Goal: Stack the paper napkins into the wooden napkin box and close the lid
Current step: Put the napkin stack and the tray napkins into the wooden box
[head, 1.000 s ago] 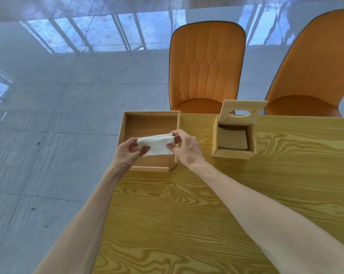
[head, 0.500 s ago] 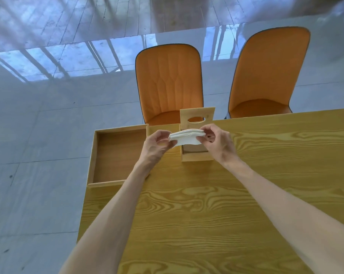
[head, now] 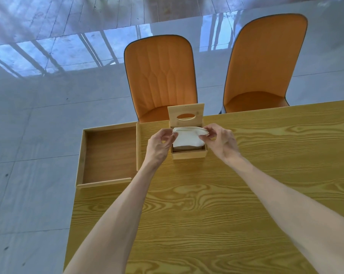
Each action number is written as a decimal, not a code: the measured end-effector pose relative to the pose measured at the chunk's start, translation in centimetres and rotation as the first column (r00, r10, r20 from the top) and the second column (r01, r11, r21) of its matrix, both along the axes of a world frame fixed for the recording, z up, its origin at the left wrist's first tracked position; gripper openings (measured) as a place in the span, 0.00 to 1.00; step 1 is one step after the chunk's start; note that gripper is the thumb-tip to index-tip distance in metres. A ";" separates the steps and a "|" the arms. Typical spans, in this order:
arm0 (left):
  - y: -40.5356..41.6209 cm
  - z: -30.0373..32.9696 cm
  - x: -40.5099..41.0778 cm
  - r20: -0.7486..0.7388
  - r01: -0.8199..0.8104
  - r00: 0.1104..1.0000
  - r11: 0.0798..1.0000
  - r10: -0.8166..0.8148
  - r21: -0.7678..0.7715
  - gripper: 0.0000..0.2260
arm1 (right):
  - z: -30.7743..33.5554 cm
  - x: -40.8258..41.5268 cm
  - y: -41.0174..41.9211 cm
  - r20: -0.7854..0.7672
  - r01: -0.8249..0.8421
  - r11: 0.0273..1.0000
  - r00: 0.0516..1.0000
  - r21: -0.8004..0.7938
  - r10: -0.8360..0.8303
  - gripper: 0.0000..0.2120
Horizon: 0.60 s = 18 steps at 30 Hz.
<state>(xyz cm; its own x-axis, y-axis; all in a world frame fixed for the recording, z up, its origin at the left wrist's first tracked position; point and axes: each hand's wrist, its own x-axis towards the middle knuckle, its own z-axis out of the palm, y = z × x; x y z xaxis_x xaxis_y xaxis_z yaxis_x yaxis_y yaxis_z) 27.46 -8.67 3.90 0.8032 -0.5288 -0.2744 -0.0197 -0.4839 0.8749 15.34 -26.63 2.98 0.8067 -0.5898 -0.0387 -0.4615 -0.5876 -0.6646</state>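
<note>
My fingers (head: 203, 136) on both sides are pinched shut on the stack of paper napkins (head: 189, 138), the left hand (head: 159, 146) gripping its left end and the right hand (head: 221, 141) its right end, so the stack hangs between them right over the open mouth of the wooden napkin box (head: 189, 154). Beyond that I see the wide tabletop (head: 206, 204), yellow wood with bold dark grain, running off the right and bottom of my view. Behind its far edge stand two orange chairs, one straight ahead (head: 160, 76) and one to the right (head: 264, 62), on a glossy grey floor (head: 29, 125). At the tabletop's left corner sits a shallow wooden tray (head: 80, 155), open-topped with a darker brown bottom. The box is smaller, square and pale, just to the right of the tray. Its lid (head: 186, 114) stands upright at the back edge, an oval slot cut through it showing orange from the chair behind. The napkins are white, folded, soft-edged; the stack's top edge bows upward, and its lower edge dips to the box's rim, with the dark interior showing under it.
</note>
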 end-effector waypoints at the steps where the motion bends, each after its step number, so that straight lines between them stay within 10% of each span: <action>1: -0.1 -0.2 0.0 0.018 -0.009 1.000 1.000 0.009 0.016 0.17 | 0.0 0.1 -0.1 -0.005 -0.012 1.000 1.000 -0.007 0.012 0.18; 18: -1.2 -1.0 -0.8 0.034 -0.243 0.970 0.954 0.241 0.178 0.19 | -0.7 2.8 1.1 -0.155 0.205 0.977 0.969 0.063 -0.193 0.16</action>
<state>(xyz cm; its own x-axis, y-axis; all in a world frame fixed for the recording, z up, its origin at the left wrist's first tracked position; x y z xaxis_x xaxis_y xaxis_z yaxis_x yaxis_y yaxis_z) 26.64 -9.82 2.88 0.9047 -0.2615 -0.3364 0.1073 -0.6243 0.7738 18.17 -25.57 2.26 0.6554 -0.7281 -0.2007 -0.6602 -0.4232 -0.6206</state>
